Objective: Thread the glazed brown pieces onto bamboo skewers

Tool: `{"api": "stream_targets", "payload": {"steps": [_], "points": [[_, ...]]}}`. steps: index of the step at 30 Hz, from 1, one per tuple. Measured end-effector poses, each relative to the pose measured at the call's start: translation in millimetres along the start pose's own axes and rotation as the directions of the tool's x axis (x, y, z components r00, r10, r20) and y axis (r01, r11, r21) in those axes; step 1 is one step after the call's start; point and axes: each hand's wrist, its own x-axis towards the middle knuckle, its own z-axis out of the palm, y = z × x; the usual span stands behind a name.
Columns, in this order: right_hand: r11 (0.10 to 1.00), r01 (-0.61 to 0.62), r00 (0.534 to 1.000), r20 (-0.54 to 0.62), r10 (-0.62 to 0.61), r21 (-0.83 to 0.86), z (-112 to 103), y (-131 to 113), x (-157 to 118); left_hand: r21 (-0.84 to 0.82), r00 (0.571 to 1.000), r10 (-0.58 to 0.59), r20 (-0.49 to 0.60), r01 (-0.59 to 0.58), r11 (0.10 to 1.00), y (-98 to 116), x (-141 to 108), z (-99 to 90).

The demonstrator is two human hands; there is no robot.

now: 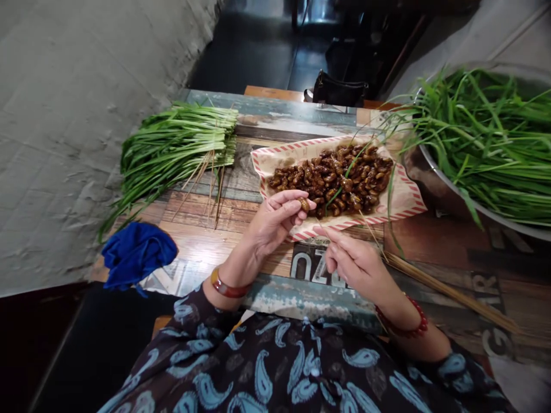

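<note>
Between the thumb and fingers of my left hand [279,218] is a glossy brown silkworm pupa [303,204]. My right hand [350,255] is closed in a pinch on a thin bamboo skewer, most of which the fingers hide; its tip points toward the left hand. Just beyond both hands, a heap of silkworm pupae [327,178] lies on a paper sheet [407,195] with a red-striped border. A few green blades and a skewer or two lie across the heap.
To the right stands a large metal bowl [443,183] full of green chives [495,149]. A bundle of skewers [451,292] lies in front of it. At left are stacked chives [181,143] with several skewers, and a blue cloth [138,252]. A black bag [338,89] sits beyond the table.
</note>
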Motion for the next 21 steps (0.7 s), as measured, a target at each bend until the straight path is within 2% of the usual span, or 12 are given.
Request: {"api": "stream_targets", "payload": {"steps": [15, 21], "points": [[1.000, 0.014, 0.999, 0.032, -0.014, 0.011, -4.8, 0.9, 6.2, 0.071, 0.998, -0.061, 0.020, 0.060, 0.996, -3.9, -0.1, 0.4], [0.999, 0.037, 0.999, 0.014, -0.036, -0.017, -4.0, 0.0, 7.5, 0.076, 0.998, -0.044, 0.040, 0.041, 0.996, -3.8, -0.7, 1.3]]}}
